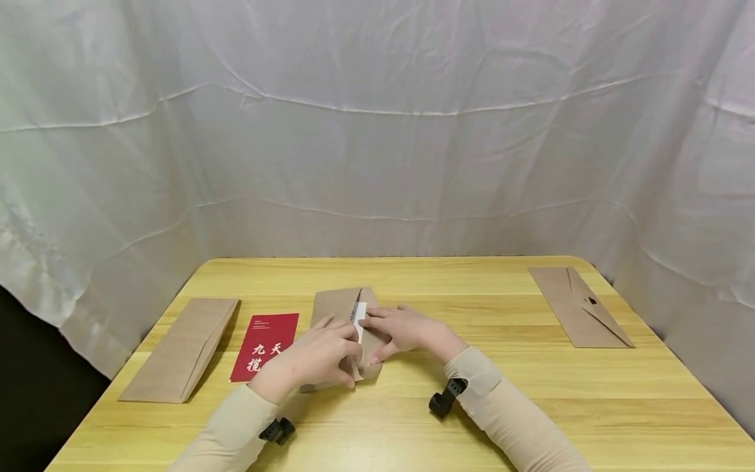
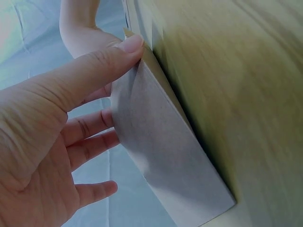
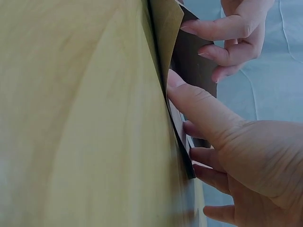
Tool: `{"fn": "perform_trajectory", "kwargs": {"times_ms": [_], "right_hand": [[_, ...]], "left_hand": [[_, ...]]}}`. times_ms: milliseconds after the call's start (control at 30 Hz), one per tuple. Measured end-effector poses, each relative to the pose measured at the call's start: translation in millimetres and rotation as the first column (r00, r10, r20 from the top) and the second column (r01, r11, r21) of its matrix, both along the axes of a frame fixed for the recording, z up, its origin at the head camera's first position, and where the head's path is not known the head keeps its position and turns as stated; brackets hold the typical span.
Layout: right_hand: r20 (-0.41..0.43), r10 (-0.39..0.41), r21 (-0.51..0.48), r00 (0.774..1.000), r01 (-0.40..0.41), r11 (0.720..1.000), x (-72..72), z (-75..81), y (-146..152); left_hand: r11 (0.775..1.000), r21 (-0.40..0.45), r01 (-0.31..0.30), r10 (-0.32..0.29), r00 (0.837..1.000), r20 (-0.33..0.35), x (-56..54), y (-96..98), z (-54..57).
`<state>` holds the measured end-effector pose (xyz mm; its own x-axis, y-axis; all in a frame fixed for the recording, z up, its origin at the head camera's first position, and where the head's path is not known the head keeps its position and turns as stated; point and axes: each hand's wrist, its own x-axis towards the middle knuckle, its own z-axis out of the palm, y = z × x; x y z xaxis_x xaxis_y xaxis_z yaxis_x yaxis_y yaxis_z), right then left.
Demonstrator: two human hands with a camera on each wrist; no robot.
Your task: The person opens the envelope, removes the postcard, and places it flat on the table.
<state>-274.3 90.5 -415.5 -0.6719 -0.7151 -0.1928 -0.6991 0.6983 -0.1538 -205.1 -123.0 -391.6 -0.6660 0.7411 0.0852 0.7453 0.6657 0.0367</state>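
Two hands at one open envelope

From where I stand, the left hand lies across the near part of a brown paper envelope, pinching it between thumb and fingers, the other fingers spread apart. The right hand comes from the other side, thumb against the flap, fingers reaching over to a strip of white paper in the opening; whether it pinches or merely rests there I cannot tell. This envelope sits around the middle of the wooden table, somewhat closer to its left edge than its right.

Just beside the left hand is a red card with white characters, partly hidden by that hand. Past it, along the left edge, lies a second brown envelope, set at a slant. Well apart from these, towards the far right corner, a third envelope has a small dark mark on its flap.

Both forearms wear pale sleeves, each with a black wrist camera. Beyond the far edge hangs a whitish curtain, creased across.
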Motion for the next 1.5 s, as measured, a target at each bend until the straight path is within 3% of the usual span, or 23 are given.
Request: {"fn": "perform_trajectory", "kwargs": {"times_ms": [533,700,967,1267,1500], "right_hand": [[0.02,-0.005,-0.09,1.0,0.007,0.996,-10.9,0.2,10.4],[-0.044,-0.012,-0.106,0.999,0.007,0.994,-11.1,0.2,9.6],[-0.146,0.042,-0.036,0.988,-0.047,0.998,-6.5,-4.9,3.2],[-0.041,0.004,-0.071,0.999,-0.007,0.997,-9.4,1.0,7.4],[-0.016,-0.026,-0.129,1.0,0.023,0.991,-13.2,-6.2,4.3]], "left_hand": [[1.0,-0.018,-0.002,0.002,1.0,-0.003,-0.4,0.8,-0.2],[1.0,-0.026,-0.007,0.007,1.0,0.001,-0.2,1.4,-0.6],[1.0,-0.026,-0.002,0.002,1.0,0.013,-0.4,0.3,-1.4],[0.999,-0.032,-0.015,0.016,1.0,0.019,0.6,0.6,-0.7],[1.0,-0.029,-0.012,0.013,1.0,0.027,1.2,2.0,-1.2]]}}
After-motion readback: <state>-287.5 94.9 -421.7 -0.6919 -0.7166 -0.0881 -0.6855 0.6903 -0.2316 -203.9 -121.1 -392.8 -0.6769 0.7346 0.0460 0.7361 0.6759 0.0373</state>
